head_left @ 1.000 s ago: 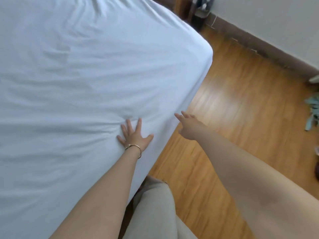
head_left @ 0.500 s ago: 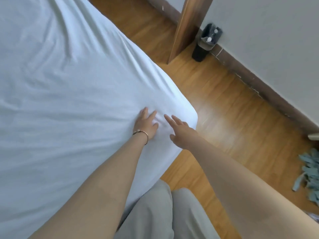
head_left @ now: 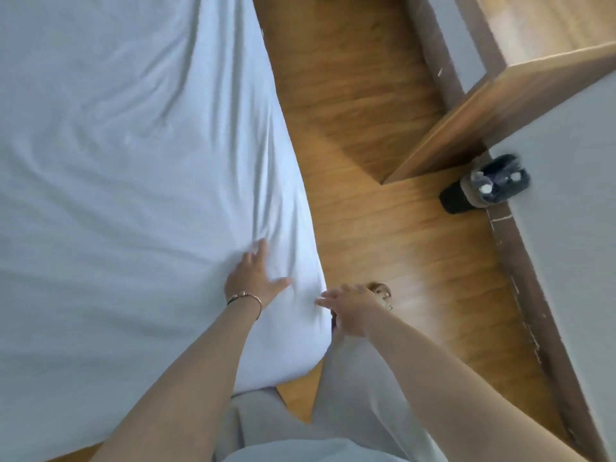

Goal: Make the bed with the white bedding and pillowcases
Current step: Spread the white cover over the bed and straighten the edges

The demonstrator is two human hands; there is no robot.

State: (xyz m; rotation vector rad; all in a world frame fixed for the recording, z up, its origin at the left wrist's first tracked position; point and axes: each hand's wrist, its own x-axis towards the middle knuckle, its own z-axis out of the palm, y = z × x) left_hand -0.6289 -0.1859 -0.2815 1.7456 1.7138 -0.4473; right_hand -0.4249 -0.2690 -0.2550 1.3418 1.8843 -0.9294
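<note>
A white sheet (head_left: 126, 168) covers the bed, with wrinkles running toward the near right corner. My left hand (head_left: 251, 281), a thin bracelet on its wrist, presses flat on the sheet near that corner with fingers spread. My right hand (head_left: 350, 308) hovers at the bed's right edge beside the corner, fingers loosely extended toward the sheet's side. It holds nothing that I can see.
A wooden floor (head_left: 383, 228) runs along the bed's right side. A wooden furniture panel (head_left: 483, 105) juts out from the grey wall, and a dark bin (head_left: 483, 188) stands at its foot. My legs in light trousers stand against the bed corner.
The view swung along the bed toward its corner. My left hand slid over the sheet to the corner, still flat. My right hand dropped from the top of the sheet to the bed's side edge.
</note>
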